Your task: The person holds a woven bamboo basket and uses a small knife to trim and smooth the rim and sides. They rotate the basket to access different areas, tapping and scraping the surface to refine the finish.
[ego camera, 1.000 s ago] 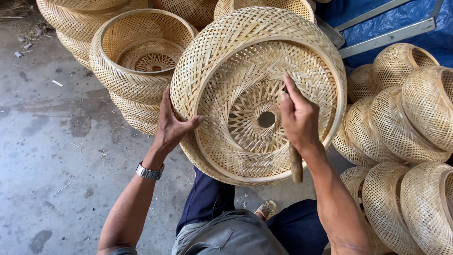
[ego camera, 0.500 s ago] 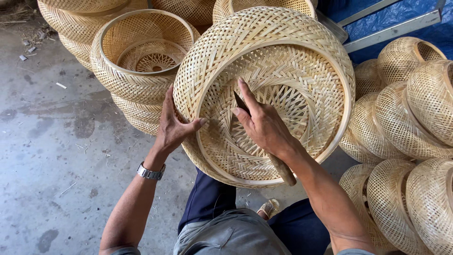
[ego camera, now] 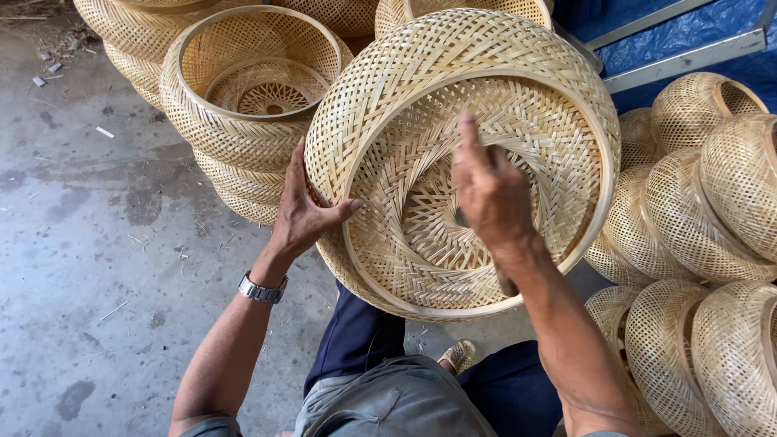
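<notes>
Head view: stained grey concrete floor (ego camera: 89, 267) under stacked woven baskets (ego camera: 243, 105)

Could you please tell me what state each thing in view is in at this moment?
Large round woven bamboo basket: tipped on edge, opening facing the person.
Left hand: gripping the basket's outer wall and rim.
Right hand: inside the basket, holding a thin tool whose end shows below the rim.
Stack of pale woven baskets: upright, openings up.
Baskets on the right: lying on their sides.
</notes>
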